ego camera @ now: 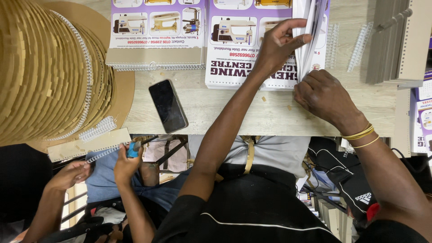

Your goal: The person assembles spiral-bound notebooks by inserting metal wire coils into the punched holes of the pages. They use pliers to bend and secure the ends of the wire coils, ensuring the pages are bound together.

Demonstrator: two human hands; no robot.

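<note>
My left hand (278, 45) pinches the lifted edge of a sheaf of white sheets (307, 42), thumb and fingers closed on the paper. The sheets belong to a stack of purple-and-white printed pages with sewing machine pictures (234, 40), lying on the pale wooden table (234, 112). Just below, my right hand (325, 96) presses curled fingers against the lower edge of the same sheaf. Thin yellow bangles (360, 134) ring that wrist.
A black phone (168, 105) lies on the table. A second printed stack with a wire spine (156, 45) lies left of mine. Fanned brown cardboard (45, 72) fills the left. Wire binding combs (360, 42) and grey boards (396, 40) lie right. Another person's hands (126, 162) hold a blue tool at a wire-bound board (90, 145).
</note>
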